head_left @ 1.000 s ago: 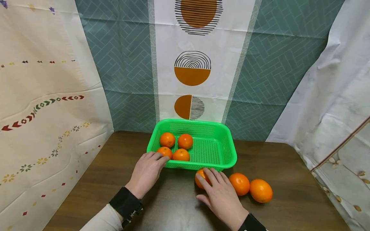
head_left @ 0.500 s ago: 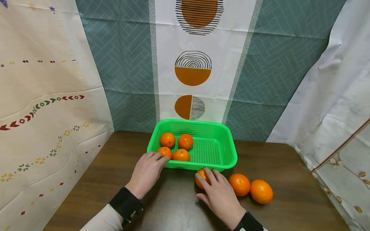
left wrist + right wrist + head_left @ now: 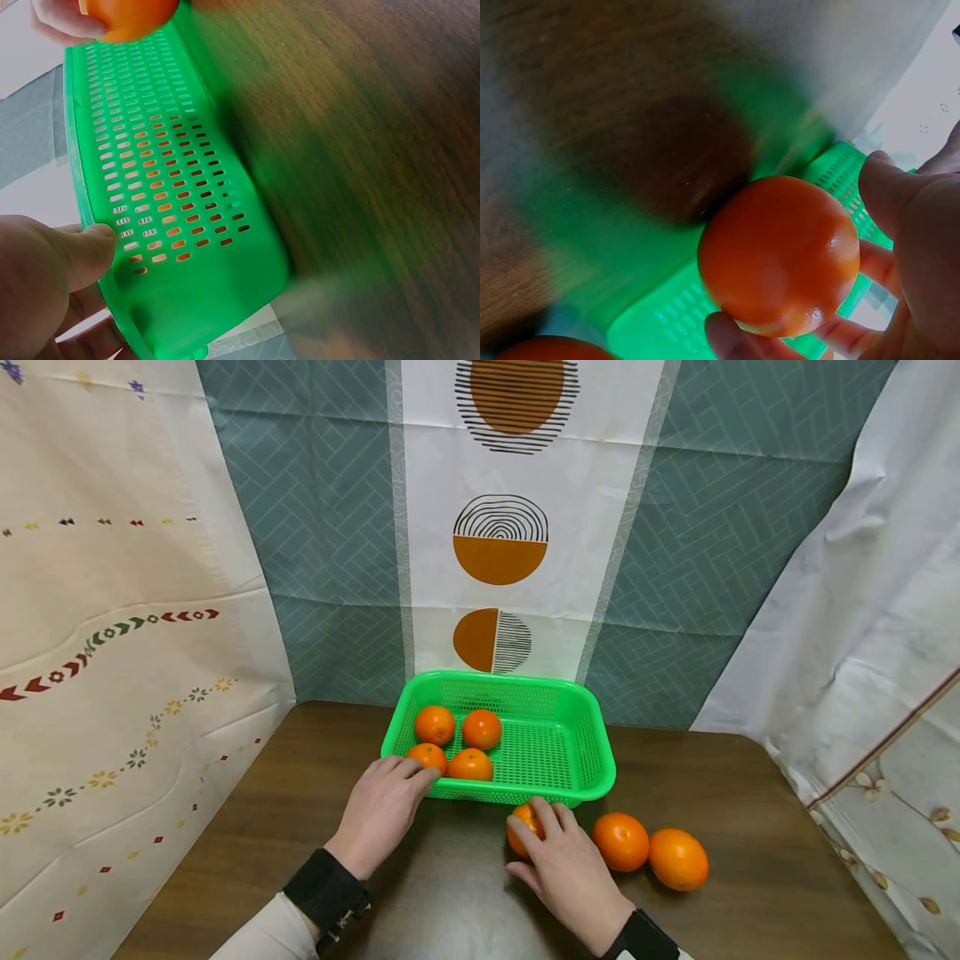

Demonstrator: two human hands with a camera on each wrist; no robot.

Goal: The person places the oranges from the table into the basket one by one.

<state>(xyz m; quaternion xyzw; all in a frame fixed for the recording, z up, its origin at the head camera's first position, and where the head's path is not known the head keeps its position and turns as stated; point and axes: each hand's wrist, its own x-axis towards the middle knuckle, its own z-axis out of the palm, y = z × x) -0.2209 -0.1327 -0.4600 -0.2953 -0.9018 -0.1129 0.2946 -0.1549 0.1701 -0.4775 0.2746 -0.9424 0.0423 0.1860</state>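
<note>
A green slotted basket (image 3: 592, 760) stands on the brown table and holds several oranges (image 3: 480, 729) in its left half. My left hand (image 3: 408, 778) grips the basket's front left corner; in the left wrist view its thumb (image 3: 82, 251) presses the outer wall of the basket (image 3: 172, 202). My right hand (image 3: 546, 847) curls over an orange (image 3: 520, 828) that lies on the table against the basket's front wall. The right wrist view shows that orange (image 3: 780, 255) held between thumb and fingers.
Two loose oranges (image 3: 620, 841) (image 3: 678, 858) lie on the table (image 3: 735, 793) to the right of my right hand. Patterned curtains hang close behind the basket and along both sides. The basket's right half holds nothing.
My right hand has closed its fingers more tightly round the orange in front of the basket. The left hand and the basket have stayed where they were.
</note>
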